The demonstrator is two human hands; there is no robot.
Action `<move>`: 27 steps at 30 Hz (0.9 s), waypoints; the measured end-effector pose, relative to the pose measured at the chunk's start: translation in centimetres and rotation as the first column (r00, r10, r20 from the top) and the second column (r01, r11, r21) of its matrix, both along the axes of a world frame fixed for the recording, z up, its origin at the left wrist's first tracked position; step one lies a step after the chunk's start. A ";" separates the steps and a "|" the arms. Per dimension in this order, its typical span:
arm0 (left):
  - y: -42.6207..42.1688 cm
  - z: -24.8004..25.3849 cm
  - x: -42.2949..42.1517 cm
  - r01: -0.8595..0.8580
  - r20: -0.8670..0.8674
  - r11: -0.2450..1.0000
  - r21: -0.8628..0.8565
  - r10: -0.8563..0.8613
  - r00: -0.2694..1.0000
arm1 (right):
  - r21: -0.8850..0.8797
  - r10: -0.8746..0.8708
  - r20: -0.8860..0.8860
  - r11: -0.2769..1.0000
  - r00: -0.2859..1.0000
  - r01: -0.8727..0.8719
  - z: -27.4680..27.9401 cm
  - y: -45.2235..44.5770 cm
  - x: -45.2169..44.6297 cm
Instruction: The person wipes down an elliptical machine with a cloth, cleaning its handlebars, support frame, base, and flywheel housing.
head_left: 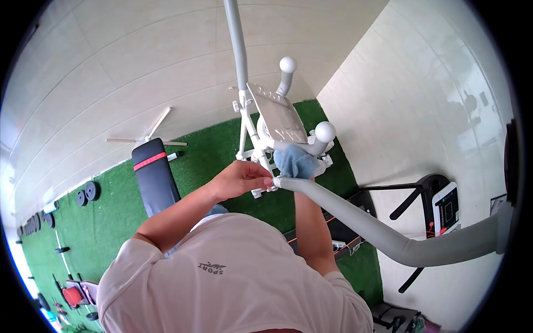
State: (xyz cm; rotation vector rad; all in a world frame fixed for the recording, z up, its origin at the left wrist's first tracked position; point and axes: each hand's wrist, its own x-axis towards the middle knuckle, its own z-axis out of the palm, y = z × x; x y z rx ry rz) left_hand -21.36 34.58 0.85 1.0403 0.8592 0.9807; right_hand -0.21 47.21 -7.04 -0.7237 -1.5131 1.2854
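My left hand (244, 180) is closed, its thumb and fingertips together at the white joint (277, 182) where a grey padded handlebar (344, 209) meets the white frame. Whatever lies between these fingertips is too small to make out. A blue cloth (295, 162) is in my right hand, pressed against the white frame just below a curved handle with a white ball end (325, 131). The cloth covers most of that hand, so its fingers are hidden. Above the cloth, a clear-topped panel (277, 114) is mounted on the exercise machine.
A second padded bar (237, 44) rises at the top. On the left, a black padded bench (154, 175) stands on green turf (111, 222), with weight plates (91, 191) beyond it. To the right is a treadmill console (446, 208) by the tiled wall.
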 end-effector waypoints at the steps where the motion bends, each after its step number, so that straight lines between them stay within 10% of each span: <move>1: 0.0 0.1 0.0 -0.001 0.011 1.000 0.021 0.000 1.000 | 0.008 0.000 -0.003 1.000 1.000 0.000 0.7 0.2 0.5; 27: -3.0 -3.9 -2.8 -0.181 0.000 0.975 -0.126 0.182 0.983 | 0.117 0.108 0.043 0.987 0.993 -0.112 16.2 1.5 0.6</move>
